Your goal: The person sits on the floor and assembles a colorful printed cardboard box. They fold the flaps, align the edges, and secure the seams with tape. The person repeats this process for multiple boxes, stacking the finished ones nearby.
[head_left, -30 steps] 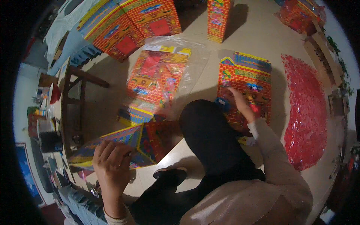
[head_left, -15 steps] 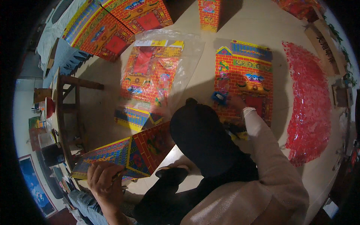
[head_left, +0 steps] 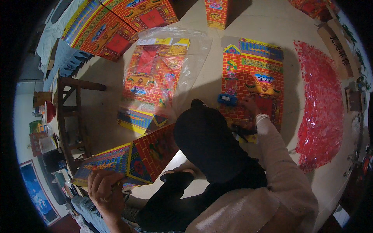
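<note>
The left hand (head_left: 105, 190) curls at the roofed brick-print cardboard house (head_left: 155, 149), near left (its grip is unclear); the right hand (head_left: 250, 105), bent, grip also unclear, is just right of the blue tape dispenser (head_left: 227, 99) on flat brick-print cardboard (head_left: 254, 66).

Red brick-patterned panel (head_left: 243, 82) (yellow-trimmed), blue object (head_left: 227, 99), black trousers (head_left: 206, 141)
</note>
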Demonstrator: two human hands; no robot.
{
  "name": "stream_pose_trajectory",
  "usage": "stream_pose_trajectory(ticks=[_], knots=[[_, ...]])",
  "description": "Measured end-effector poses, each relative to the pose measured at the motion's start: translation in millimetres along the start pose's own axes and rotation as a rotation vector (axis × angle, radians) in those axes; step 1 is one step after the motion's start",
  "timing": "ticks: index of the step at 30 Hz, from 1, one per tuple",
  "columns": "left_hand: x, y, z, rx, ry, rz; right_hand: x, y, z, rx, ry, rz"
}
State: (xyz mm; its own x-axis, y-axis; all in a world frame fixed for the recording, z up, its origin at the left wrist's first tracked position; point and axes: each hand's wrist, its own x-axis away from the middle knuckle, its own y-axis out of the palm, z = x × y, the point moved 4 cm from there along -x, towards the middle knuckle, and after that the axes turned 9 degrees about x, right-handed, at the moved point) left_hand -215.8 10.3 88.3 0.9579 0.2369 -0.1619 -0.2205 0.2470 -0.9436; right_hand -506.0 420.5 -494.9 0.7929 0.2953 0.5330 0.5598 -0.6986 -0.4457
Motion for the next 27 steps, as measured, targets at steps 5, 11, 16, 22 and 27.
stream_pose_trajectory(ticks=[5, 11, 16, 22, 27], knots=[[1.3, 2.8, 1.1, 0.009, -0.011, -0.006, 12.4, -1.9, -17.2, 0.242, -0.11, 0.152], [5.0, -1.1, 3.6, -0.036, -0.03, -0.009, 2.5, 15.7, -25.1, 0.473, 0.003, 0.162], [-3.7, -4.7, -1.2, -0.053, 0.08, -0.024, -41.4, 17.2, 43.2, 0.955, -0.212, 0.152], [-17.5, 3.0, 17.2, -0.008, 0.052, 0.006, -27.5, 39.5, -13.7, 0.731, -0.356, 0.41], [0.6, -3.9, 8.3, -0.017, 0.004, -0.019, -29.6, 35.3, 28.3, 0.551, -0.392, 0.419]])
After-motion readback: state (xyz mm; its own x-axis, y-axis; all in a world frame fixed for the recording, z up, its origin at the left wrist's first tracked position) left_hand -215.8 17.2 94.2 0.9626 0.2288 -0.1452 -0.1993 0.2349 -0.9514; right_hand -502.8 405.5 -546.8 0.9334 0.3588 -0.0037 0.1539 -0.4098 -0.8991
